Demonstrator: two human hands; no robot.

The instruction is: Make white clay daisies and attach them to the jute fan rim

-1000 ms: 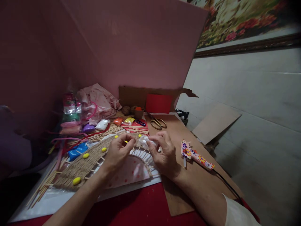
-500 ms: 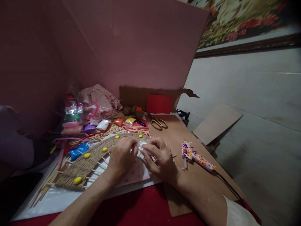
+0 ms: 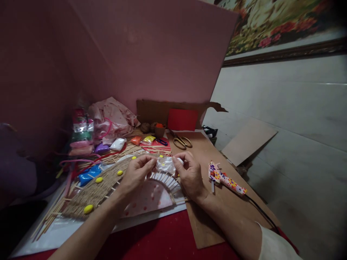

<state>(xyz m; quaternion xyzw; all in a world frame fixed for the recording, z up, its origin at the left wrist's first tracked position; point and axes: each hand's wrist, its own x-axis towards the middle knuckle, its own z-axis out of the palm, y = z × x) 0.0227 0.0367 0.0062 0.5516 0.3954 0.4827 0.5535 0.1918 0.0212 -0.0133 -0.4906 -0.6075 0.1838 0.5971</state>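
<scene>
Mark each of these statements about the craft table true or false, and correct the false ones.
1. Both hands, left hand and right hand, hold a small clear plastic packet. True.
2. The scissors lie on the red cloth. False: they lie on the brown board.
3. The patterned glue gun lies right of the right hand. True.
4. The yellow pieces sit on the glue gun. False: they sit on the woven arch.

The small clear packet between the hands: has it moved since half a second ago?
Yes. The clear packet has risen off the woven arch and is stretched between the left hand and right hand.
</scene>
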